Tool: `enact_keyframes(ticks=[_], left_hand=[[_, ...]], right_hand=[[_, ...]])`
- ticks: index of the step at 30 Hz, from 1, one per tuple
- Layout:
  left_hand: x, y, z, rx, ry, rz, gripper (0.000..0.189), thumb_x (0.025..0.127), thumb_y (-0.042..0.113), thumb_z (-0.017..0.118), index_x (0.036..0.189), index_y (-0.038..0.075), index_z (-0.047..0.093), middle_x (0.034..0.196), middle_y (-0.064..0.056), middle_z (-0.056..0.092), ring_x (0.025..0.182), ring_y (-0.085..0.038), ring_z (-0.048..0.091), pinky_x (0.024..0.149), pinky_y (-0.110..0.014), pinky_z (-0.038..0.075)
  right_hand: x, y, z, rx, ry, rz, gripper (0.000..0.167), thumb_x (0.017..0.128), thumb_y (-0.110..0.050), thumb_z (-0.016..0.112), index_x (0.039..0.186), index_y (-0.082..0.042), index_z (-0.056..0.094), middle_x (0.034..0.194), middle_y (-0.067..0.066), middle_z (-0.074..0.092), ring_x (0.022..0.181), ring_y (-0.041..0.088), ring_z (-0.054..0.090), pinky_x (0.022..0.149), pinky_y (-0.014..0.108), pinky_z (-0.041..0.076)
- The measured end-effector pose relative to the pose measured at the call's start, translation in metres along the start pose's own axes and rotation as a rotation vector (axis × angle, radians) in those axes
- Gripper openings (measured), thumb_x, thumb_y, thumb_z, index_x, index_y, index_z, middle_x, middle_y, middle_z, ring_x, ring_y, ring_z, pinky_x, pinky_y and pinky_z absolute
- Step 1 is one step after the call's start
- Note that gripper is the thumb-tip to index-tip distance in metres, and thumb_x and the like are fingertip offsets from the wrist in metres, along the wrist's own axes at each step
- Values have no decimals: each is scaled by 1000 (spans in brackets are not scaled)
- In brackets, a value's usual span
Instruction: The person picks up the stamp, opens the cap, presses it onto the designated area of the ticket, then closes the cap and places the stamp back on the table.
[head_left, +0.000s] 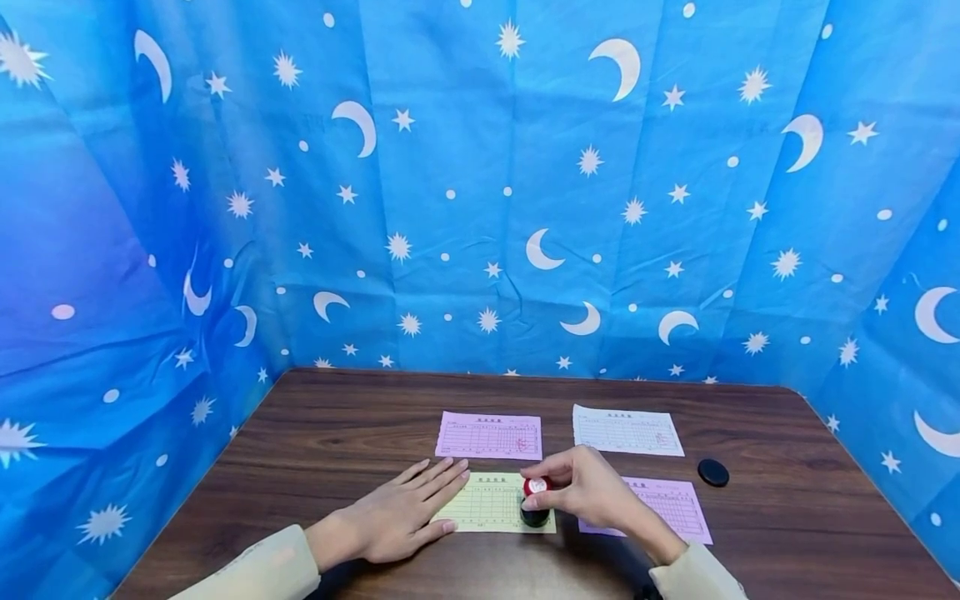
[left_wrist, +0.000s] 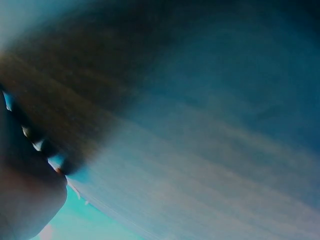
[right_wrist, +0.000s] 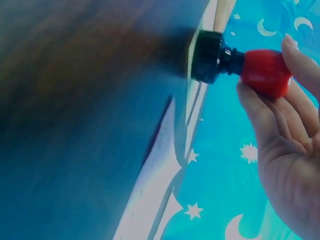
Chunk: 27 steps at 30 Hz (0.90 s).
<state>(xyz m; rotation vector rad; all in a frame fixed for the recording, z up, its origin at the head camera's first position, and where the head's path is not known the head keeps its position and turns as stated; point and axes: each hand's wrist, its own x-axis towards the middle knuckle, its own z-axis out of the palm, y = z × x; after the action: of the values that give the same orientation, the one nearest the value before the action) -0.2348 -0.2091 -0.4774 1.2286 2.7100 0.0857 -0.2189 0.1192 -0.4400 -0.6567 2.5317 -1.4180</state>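
A yellow printed form [head_left: 480, 510] lies near the table's front edge. My left hand [head_left: 401, 512] rests flat on its left side, fingers straight. In my right hand [head_left: 592, 492] is a stamp with a red knob [head_left: 537, 485] and black base [head_left: 535, 513], its knob pinched between thumb and fingers. The base stands upright on the form's right end. In the right wrist view the red knob [right_wrist: 266, 72] sits in my right hand [right_wrist: 290, 135], and the black base [right_wrist: 207, 56] meets the paper. The left wrist view is dark and blurred.
A pink form [head_left: 487, 436] and a white form [head_left: 626, 430], both with red marks at the right, lie farther back. Another pink form [head_left: 671, 508] is partly under my right forearm. A round black cap [head_left: 713, 472] lies at the right. Blue curtains surround the wooden table [head_left: 337, 442].
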Motion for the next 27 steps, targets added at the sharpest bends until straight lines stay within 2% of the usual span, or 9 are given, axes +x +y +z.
enact_keyframes(ticks=[6,13,19,27], left_hand=[[1,1,-3,9,-4,-12,70,112,59,22,171,22,15,179,2,15,166,-24,18,132,-58,23],[5,3,-4,11,7,-14,70,112,60,22,171,22,16,179,0,15,166,-25,18,132,-57,23],[5,2,0,15,-25,-36,71,111,63,19,171,25,13,179,4,12,167,-22,15,133,-56,20],[6,2,1,22,-42,-55,72,110,65,18,171,26,12,179,5,10,167,-21,14,134,-55,19]], right_hand=[[2,0,-2,23,-24,9,31,86,-19,88,112,-3,81,97,4,83,86,10,74,71,21,56],[2,-4,-5,4,-27,18,25,87,-17,87,108,-5,80,89,0,81,79,9,70,69,22,54],[1,-2,-1,41,-39,19,24,87,-15,86,106,-3,78,88,1,81,76,7,68,67,21,53],[1,-4,-1,30,-26,29,25,86,-13,87,106,-3,78,87,1,81,73,6,67,66,21,53]])
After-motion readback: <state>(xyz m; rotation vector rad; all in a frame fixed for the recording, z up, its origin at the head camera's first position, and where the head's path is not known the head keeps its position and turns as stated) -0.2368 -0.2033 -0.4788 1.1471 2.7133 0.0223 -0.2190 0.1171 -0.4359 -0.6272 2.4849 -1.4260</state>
